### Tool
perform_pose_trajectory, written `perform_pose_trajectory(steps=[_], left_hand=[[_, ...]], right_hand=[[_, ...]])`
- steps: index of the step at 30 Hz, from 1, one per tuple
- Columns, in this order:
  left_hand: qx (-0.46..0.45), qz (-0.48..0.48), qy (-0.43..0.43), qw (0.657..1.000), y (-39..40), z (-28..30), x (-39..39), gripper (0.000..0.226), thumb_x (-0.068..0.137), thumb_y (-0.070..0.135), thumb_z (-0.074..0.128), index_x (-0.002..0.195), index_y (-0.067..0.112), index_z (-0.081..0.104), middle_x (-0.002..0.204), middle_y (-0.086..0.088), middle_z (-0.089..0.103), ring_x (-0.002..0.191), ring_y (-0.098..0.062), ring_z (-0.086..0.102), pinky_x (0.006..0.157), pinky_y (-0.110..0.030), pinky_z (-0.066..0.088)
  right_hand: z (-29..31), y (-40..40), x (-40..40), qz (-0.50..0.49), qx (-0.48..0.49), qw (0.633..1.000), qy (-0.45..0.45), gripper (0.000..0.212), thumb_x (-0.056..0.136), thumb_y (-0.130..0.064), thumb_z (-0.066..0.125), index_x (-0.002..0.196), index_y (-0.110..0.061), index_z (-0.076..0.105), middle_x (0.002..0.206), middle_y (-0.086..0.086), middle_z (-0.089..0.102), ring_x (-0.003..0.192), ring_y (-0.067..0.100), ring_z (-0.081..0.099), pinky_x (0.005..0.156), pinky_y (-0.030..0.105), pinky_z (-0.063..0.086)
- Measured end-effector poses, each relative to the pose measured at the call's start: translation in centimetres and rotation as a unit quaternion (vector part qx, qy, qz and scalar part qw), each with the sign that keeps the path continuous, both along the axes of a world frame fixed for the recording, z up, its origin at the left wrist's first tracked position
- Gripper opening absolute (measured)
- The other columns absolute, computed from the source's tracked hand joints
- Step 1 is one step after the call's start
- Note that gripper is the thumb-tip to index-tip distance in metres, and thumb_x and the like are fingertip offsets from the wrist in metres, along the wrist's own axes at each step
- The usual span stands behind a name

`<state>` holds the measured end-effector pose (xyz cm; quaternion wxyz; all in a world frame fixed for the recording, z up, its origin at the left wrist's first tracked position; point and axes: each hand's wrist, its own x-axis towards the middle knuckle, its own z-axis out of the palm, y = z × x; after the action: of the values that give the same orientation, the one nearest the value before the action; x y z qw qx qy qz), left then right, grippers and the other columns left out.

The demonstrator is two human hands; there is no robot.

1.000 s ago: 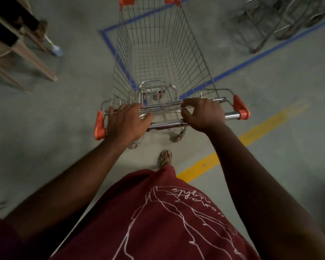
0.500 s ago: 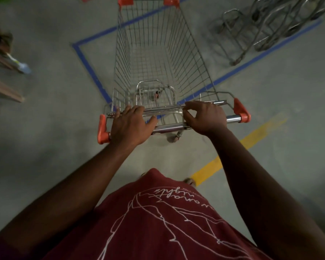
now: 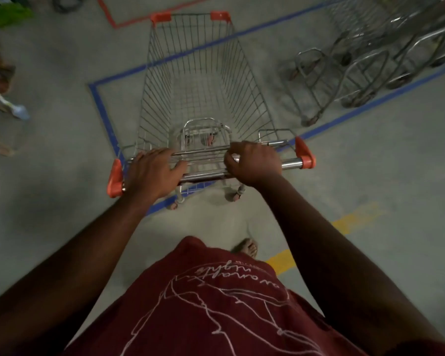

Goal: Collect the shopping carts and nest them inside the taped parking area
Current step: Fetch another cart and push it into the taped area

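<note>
A wire shopping cart (image 3: pixel 198 80) with orange corner caps stands in front of me, its basket empty. My left hand (image 3: pixel 153 173) grips the chrome handle bar (image 3: pixel 288 165) near its left end. My right hand (image 3: pixel 253 161) is closed on the bar right of the middle. The cart's basket lies over the blue taped rectangle (image 3: pixel 100 104), and its rear wheels sit at the near tape line. Several nested carts (image 3: pixel 365 62) are parked inside the tape at the upper right, only their lower frames showing.
A red taped outline (image 3: pixel 129 21) marks the floor beyond the blue area. A yellow floor line (image 3: pixel 350 222) runs at my right. Wooden furniture legs and a pale object (image 3: pixel 18 111) stand at the left edge. My sandalled foot (image 3: pixel 246 246) is behind the cart.
The cart has rolled forward across the near blue tape line into the marked area. The parked carts and the tape corner have come closer. Both hands keep their hold on the handle.
</note>
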<state>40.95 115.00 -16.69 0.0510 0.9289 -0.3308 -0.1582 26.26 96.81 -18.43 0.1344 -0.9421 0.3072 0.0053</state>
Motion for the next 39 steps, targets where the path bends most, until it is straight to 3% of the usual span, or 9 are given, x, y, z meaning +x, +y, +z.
perform_pose_trajectory(steps=[9, 20, 26, 31, 34, 39], left_hand=[[0.008, 0.028, 0.003, 1.000, -14.8, 0.1, -2.5, 0.054, 0.097, 0.053, 0.046, 0.138, 0.020, 0.059, 0.141, -0.009, 0.061, 0.125, -0.035, 0.056, 0.104, -0.042, 0.040], [-0.001, 0.013, -0.005, 1.000, -32.7, -1.2, 2.5, 0.057, 0.097, 0.055, 0.043, 0.139, 0.020, 0.059, 0.144, -0.008, 0.058, 0.130, -0.033, 0.053, 0.109, -0.043, 0.036], [0.001, 0.013, -0.001, 1.000, -41.9, -1.2, 2.9, 0.061, 0.097, 0.054, 0.042, 0.145, 0.018, 0.053, 0.149, -0.007, 0.054, 0.135, -0.028, 0.049, 0.114, -0.041, 0.029], [-0.006, 0.028, 0.002, 1.000, -47.9, -1.4, 3.4, 0.061, 0.095, 0.053, 0.044, 0.143, 0.016, 0.055, 0.148, -0.007, 0.056, 0.135, -0.026, 0.050, 0.115, -0.042, 0.029], [-0.005, 0.034, 0.005, 0.999, -51.1, -1.6, 3.4, 0.063, 0.094, 0.055, 0.043, 0.141, 0.016, 0.057, 0.145, -0.007, 0.058, 0.132, -0.027, 0.053, 0.113, -0.042, 0.032], [-0.025, 0.073, 0.004, 0.997, -55.9, -1.4, 3.3, 0.055, 0.094, 0.051, 0.050, 0.138, 0.020, 0.060, 0.141, -0.005, 0.061, 0.129, -0.028, 0.054, 0.109, -0.039, 0.034]], right_hand=[[-0.4, -16.1, -1.1, 0.035, 0.034, 0.999, 0.003, 0.039, 0.094, -0.057, 0.046, 0.113, -0.034, 0.072, 0.117, 0.001, 0.074, 0.104, 0.029, 0.070, 0.075, 0.034, 0.039], [-0.4, -34.6, 3.3, 0.034, 0.049, 0.998, 0.024, 0.043, 0.094, -0.060, 0.045, 0.121, -0.037, 0.070, 0.125, -0.001, 0.072, 0.111, 0.027, 0.068, 0.085, 0.038, 0.047], [0.0, -44.3, 4.2, 0.031, 0.033, 0.999, 0.026, 0.038, 0.095, -0.057, 0.049, 0.118, -0.037, 0.071, 0.121, -0.004, 0.074, 0.107, 0.028, 0.070, 0.075, 0.034, 0.039], [0.5, -50.7, 5.5, 0.026, 0.059, 0.998, 0.024, 0.037, 0.095, -0.056, 0.054, 0.120, -0.036, 0.072, 0.127, -0.004, 0.073, 0.112, 0.028, 0.070, 0.090, 0.038, 0.051], [0.6, -54.2, 5.9, 0.046, 0.067, 0.996, 0.033, 0.037, 0.094, -0.058, 0.053, 0.119, -0.037, 0.071, 0.129, -0.006, 0.072, 0.112, 0.025, 0.070, 0.087, 0.036, 0.050], [0.8, -60.1, 6.1, 0.083, 0.098, 0.991, 0.041, 0.050, 0.098, -0.057, 0.057, 0.144, -0.037, 0.057, 0.144, -0.001, 0.065, 0.128, 0.028, 0.063, 0.100, 0.039, 0.048]])
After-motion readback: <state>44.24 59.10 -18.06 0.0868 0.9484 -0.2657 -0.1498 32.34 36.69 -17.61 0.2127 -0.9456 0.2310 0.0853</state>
